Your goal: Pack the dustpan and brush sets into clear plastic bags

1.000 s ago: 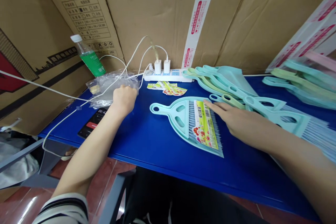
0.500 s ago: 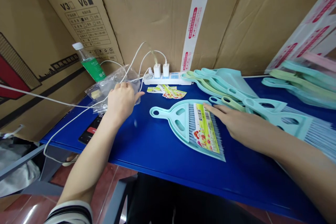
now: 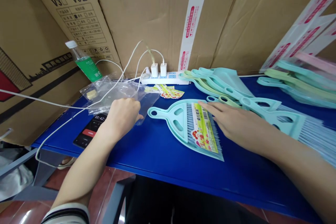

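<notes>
My left hand (image 3: 123,116) is closed, knuckles up, with a clear plastic bag (image 3: 112,90) gathered under its fingers. The bag lies crumpled and spread out behind it. In front of me a light-blue dustpan (image 3: 172,114) rests on the blue table, its handle to the left. A small brush with grey-blue bristles (image 3: 189,126) lies in the pan under a yellow and white label card (image 3: 204,129). My right hand (image 3: 233,122) lies with fingers stretched out, the fingertips at the card's upper end.
More dustpans and brushes (image 3: 252,101) pile up at right, and bagged ones (image 3: 301,84) lie beyond. Loose label cards (image 3: 170,91) sit before a power strip (image 3: 170,78). At left are a phone (image 3: 88,134), a bottle (image 3: 89,68) and white cables. Cardboard boxes (image 3: 157,14) wall the back.
My left hand has drawn back toward me, and the plastic bag stretches farther right behind it. More of the phone shows. My right hand stays at the label card.
</notes>
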